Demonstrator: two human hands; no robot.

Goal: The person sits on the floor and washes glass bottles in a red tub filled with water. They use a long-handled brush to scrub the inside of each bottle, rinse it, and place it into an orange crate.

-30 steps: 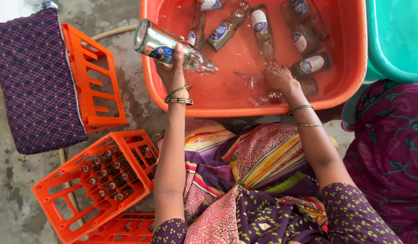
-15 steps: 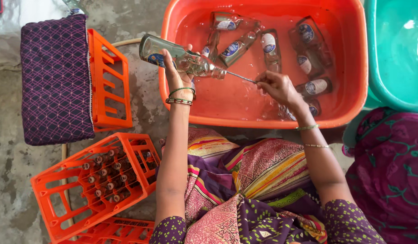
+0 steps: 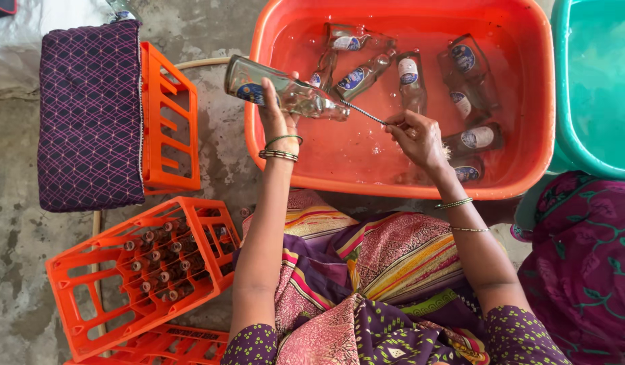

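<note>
We see bright, even daylight with only soft shadows beside the orange crates (image 3: 157, 270). Faint glare glints on the water in the red tub (image 3: 529, 169) far ahead. Focus is sharp throughout; edges show little distortion.

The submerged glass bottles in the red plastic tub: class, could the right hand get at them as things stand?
Probably yes: the right hand hovers over the red plastic tub, bottles close below, though its fingers are occupied by a thin brush wire.

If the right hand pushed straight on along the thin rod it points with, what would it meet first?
The right hand points its twisted wire rod up-left at the mouth of the glass bottle held by the left hand. It would probably meet the bottle's neck first.
</note>
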